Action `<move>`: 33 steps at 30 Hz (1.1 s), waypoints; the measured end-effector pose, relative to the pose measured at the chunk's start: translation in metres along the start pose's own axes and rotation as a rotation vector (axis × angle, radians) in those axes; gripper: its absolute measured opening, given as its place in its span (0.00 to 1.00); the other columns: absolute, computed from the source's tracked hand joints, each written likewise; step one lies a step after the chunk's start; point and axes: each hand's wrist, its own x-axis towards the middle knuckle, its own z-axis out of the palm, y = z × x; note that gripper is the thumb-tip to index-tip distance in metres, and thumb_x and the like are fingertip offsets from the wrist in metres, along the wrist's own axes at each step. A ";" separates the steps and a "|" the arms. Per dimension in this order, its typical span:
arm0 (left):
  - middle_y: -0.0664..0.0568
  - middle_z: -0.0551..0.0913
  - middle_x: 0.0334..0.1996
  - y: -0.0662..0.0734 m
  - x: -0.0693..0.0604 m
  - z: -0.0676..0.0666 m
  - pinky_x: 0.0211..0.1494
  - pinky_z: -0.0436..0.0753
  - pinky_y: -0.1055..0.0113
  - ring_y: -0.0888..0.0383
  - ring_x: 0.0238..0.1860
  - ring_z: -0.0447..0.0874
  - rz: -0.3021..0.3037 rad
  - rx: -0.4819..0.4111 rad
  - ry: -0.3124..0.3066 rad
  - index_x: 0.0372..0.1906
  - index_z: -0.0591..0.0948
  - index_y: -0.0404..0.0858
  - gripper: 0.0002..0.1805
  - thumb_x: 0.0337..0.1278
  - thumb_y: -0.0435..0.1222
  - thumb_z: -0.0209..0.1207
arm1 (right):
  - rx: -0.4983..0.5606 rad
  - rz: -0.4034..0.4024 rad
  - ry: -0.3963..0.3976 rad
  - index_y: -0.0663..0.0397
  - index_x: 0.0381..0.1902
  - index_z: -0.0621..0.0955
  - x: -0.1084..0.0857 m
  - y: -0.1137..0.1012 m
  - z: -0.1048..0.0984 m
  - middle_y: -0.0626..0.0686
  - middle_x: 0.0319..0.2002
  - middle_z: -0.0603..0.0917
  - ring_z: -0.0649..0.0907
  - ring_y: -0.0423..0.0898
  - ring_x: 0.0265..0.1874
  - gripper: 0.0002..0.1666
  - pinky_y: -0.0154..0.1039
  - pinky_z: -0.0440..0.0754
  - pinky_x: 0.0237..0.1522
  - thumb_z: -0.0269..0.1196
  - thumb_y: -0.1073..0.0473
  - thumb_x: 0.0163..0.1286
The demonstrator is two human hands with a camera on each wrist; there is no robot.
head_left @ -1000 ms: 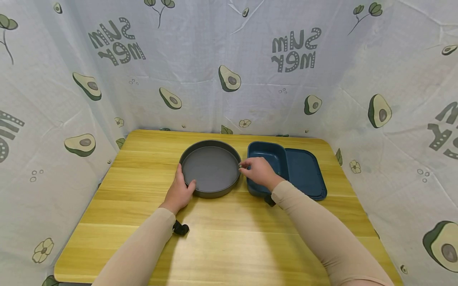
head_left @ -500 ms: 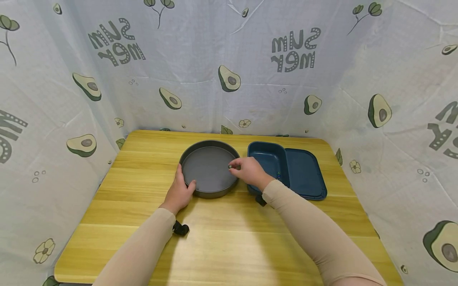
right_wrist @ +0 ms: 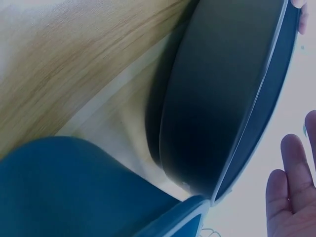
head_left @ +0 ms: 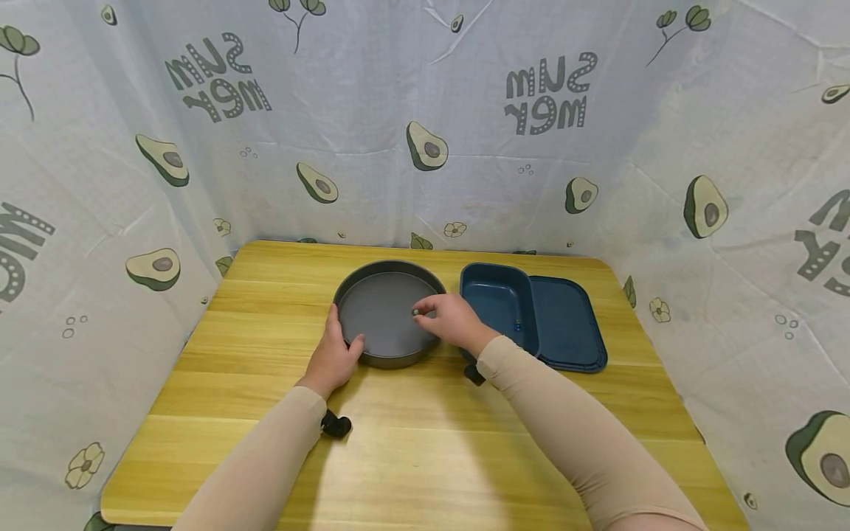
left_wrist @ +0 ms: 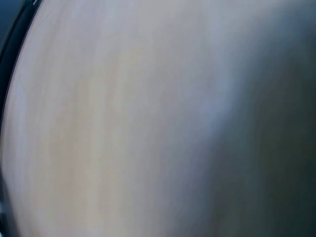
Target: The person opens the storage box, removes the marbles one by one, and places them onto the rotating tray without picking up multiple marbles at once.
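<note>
In the head view a round grey cake pan (head_left: 385, 313) stands at the middle back of the table. My left hand (head_left: 332, 355) holds its near left side, thumb over the rim and fingers along the outer wall. Over the pan's right half, my right hand (head_left: 451, 318) pinches a tiny greenish bead-like piece (head_left: 416, 312) between thumb and fingertips. Its exact kind is too small to tell. The right wrist view shows the right hand's other fingers (right_wrist: 294, 163) fairly straight beyond the pan's wall (right_wrist: 212, 98).
Right of the pan stands a deep blue container (head_left: 494, 269) with a few tiny blue and green pieces (head_left: 518, 324) in it. A flat blue lid (head_left: 567, 321) lies beside it. Patterned curtains (head_left: 372, 96) enclose the wooden table (head_left: 398, 442). The left wrist view is mostly blurred tabletop.
My right hand has moved left from between the container and the pan to over the pan, carrying the tiny piece. The left hand and pan have stayed put.
</note>
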 end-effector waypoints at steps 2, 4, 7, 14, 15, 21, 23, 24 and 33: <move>0.42 0.36 0.87 0.000 0.000 0.000 0.86 0.55 0.45 0.41 0.86 0.46 0.002 0.000 0.001 0.85 0.28 0.42 0.53 0.79 0.53 0.51 | 0.011 0.001 -0.005 0.55 0.59 0.88 0.000 0.000 0.001 0.54 0.52 0.91 0.90 0.47 0.42 0.18 0.39 0.86 0.41 0.66 0.55 0.77; 0.42 0.36 0.87 0.000 0.000 0.000 0.86 0.55 0.45 0.42 0.86 0.47 0.003 -0.002 0.004 0.86 0.28 0.42 0.53 0.79 0.53 0.51 | 0.017 0.000 -0.007 0.55 0.59 0.88 0.001 -0.001 0.003 0.54 0.52 0.91 0.90 0.47 0.44 0.18 0.40 0.87 0.43 0.66 0.55 0.77; 0.42 0.37 0.87 -0.001 0.000 0.001 0.86 0.55 0.45 0.42 0.86 0.47 0.005 -0.003 0.007 0.86 0.28 0.42 0.53 0.78 0.53 0.51 | 0.033 -0.003 -0.008 0.55 0.60 0.88 0.001 -0.002 0.004 0.53 0.53 0.91 0.90 0.48 0.46 0.19 0.43 0.88 0.48 0.66 0.54 0.76; 0.41 0.37 0.87 0.000 0.000 0.001 0.86 0.55 0.44 0.41 0.86 0.47 0.006 -0.008 0.003 0.86 0.28 0.42 0.53 0.79 0.53 0.51 | 0.030 -0.006 -0.023 0.53 0.62 0.87 -0.001 -0.001 0.004 0.51 0.56 0.90 0.88 0.49 0.56 0.22 0.48 0.87 0.58 0.67 0.51 0.76; 0.41 0.37 0.87 0.000 -0.001 0.000 0.86 0.55 0.44 0.41 0.86 0.47 0.005 -0.011 0.002 0.86 0.28 0.42 0.53 0.79 0.52 0.51 | 0.029 -0.002 -0.026 0.53 0.63 0.86 -0.001 -0.001 0.003 0.51 0.56 0.90 0.88 0.50 0.57 0.22 0.48 0.87 0.59 0.67 0.51 0.76; 0.41 0.36 0.87 0.003 -0.002 -0.001 0.86 0.54 0.44 0.41 0.86 0.46 0.000 -0.019 -0.003 0.86 0.28 0.41 0.53 0.79 0.52 0.52 | 0.028 0.064 -0.023 0.53 0.67 0.84 -0.007 0.008 -0.011 0.52 0.60 0.88 0.85 0.51 0.60 0.24 0.49 0.86 0.57 0.66 0.51 0.77; 0.41 0.36 0.87 0.003 -0.002 -0.002 0.86 0.54 0.44 0.41 0.86 0.45 0.001 -0.020 -0.008 0.85 0.27 0.41 0.53 0.79 0.51 0.51 | 0.026 0.093 -0.018 0.53 0.68 0.83 -0.011 0.014 -0.019 0.53 0.61 0.87 0.85 0.53 0.60 0.24 0.51 0.85 0.56 0.65 0.52 0.78; 0.41 0.35 0.87 0.003 -0.003 -0.002 0.86 0.54 0.43 0.40 0.86 0.45 0.000 -0.020 -0.009 0.85 0.27 0.42 0.53 0.79 0.51 0.51 | 0.023 0.108 -0.017 0.53 0.68 0.83 -0.013 0.018 -0.023 0.53 0.62 0.87 0.84 0.54 0.60 0.24 0.52 0.85 0.57 0.65 0.52 0.78; 0.41 0.35 0.87 0.003 -0.002 -0.003 0.86 0.53 0.42 0.39 0.86 0.45 0.000 -0.014 -0.012 0.85 0.27 0.41 0.53 0.79 0.52 0.51 | -0.123 0.132 -0.070 0.54 0.66 0.84 -0.037 0.062 -0.051 0.56 0.62 0.86 0.83 0.57 0.63 0.22 0.55 0.83 0.64 0.65 0.55 0.77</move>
